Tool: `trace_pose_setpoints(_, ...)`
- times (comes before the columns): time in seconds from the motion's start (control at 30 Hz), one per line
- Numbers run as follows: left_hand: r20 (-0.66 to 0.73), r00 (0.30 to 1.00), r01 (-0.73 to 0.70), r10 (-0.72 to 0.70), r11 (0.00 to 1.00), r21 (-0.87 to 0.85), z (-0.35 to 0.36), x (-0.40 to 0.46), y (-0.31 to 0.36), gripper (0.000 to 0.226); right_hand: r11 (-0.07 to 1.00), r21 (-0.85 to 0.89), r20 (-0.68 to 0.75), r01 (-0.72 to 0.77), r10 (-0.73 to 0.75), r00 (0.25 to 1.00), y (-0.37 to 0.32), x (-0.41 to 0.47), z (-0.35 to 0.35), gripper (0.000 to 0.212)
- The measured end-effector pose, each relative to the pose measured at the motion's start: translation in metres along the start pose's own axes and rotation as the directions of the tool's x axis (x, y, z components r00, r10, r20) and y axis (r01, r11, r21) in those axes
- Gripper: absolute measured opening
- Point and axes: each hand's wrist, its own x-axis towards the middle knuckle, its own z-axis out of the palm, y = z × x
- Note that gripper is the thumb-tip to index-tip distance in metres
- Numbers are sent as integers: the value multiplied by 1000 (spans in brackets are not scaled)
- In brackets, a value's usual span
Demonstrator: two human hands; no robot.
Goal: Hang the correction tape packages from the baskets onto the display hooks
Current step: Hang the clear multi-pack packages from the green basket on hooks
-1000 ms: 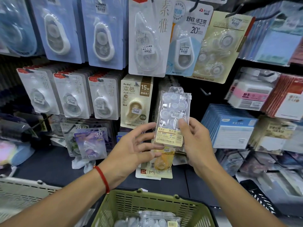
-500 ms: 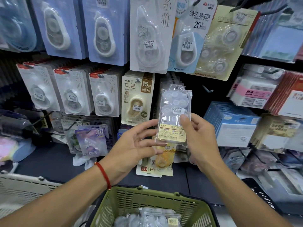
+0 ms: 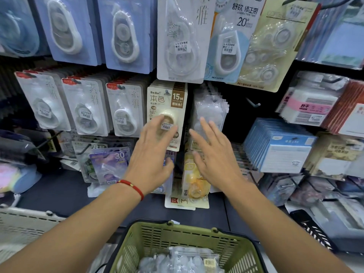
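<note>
Both hands empty, fingers spread: left hand motion-blurred over the BoBo tape card, right hand before hanging clear packs. Green basket cut off below; its clear packages indistinct.

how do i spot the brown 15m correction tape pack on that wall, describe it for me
On the display wall's middle row, pass three white packs going right. The next one, behind the left hand's fingertips, is the beige pack: its brown 15M corner patch marks it out.

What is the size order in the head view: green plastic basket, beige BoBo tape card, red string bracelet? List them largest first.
1. Green plastic basket, though it is nearest the camera.
2. Beige BoBo tape card.
3. Red string bracelet.
</note>
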Motion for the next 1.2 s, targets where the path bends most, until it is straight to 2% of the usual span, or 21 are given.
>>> trace_pose_setpoints(0.1, 76, 997, 19, -25, 996, 82, 4, -1, -3, 94, 997, -71, 54, -41, 45, 998, 11, 27, 15, 60)
trace_pose_setpoints(0.23, 86, 996, -1, -5, 998, 71, 6, -6, -5, 93, 991, -109, 117, -80, 93, 989, 26, 57, 29, 68)
trace_pose_setpoints(0.47, 123, 992, -5, -3, 998, 69, 7, -9, -8, 95, 975, -14, 326, -223, 215, 920, 48, 96, 32, 92)
trace_pose_setpoints(0.53, 116, 993, -8, 0, 997, 71, 7, -10, -8, 93, 978, -10, 359, -206, 196, 913, 53, 102, 29, 95)
trace_pose_setpoints(0.63, 105, 994, 2, -9, 997, 75, 5, -15, -6, 82, 978, 29, 339, -206, 184, 922, 52, 89, 26, 77)
trace_pose_setpoints(0.7, 89, 996, 14, -20, 997, 77, 6, -21, -4, 67, 969, 105, 275, -224, 189, 943, 46, 65, 24, 60)
trace_pose_setpoints(0.77, 157, 988, -4, -7, 998, 69, 11, -33, -6, 52, 946, 213, 171, -246, 212, 962, 39, 29, 24, 43)
trace_pose_setpoints(0.8, 246, 969, -39, 20, 997, 70, 14, -42, -8, 47, 921, 277, 144, -275, 243, 959, 35, 7, 23, 34)
trace_pose_setpoints(0.87, 496, 865, -136, 72, 986, 94, 21, -65, -12, 43, 862, 377, 203, -339, 281, 938, 28, -38, 24, 22)
trace_pose_setpoints(0.93, 730, 681, -217, 55, 968, 129, 29, -90, -12, 45, 825, 383, 406, -415, 254, 878, 24, -79, 34, 16)
trace_pose_setpoints(1.0, 872, 490, -241, -12, 959, 149, 39, -117, -11, 46, 850, 290, 638, -439, 170, 751, 21, -117, 52, 14)
trace_pose_setpoints(1.07, 938, 335, -224, -85, 960, 167, 54, -143, -9, 46, 916, 138, 805, -377, 119, 581, 17, -157, 77, 14)
trace_pose_setpoints(1.1, 948, 292, -199, -122, 962, 185, 63, -157, -8, 46, 938, 70, 856, -339, 118, 504, 13, -179, 91, 20)
trace_pose_setpoints(1.13, 947, 279, -155, -157, 966, 205, 71, -171, -5, 46, 952, 11, 891, -307, 130, 435, 9, -201, 104, 36)
trace_pose_setpoints(1.2, 934, 291, -33, -206, 974, 225, 85, -199, 2, 43, 962, -61, 922, -267, 157, 353, -2, -243, 124, 76)
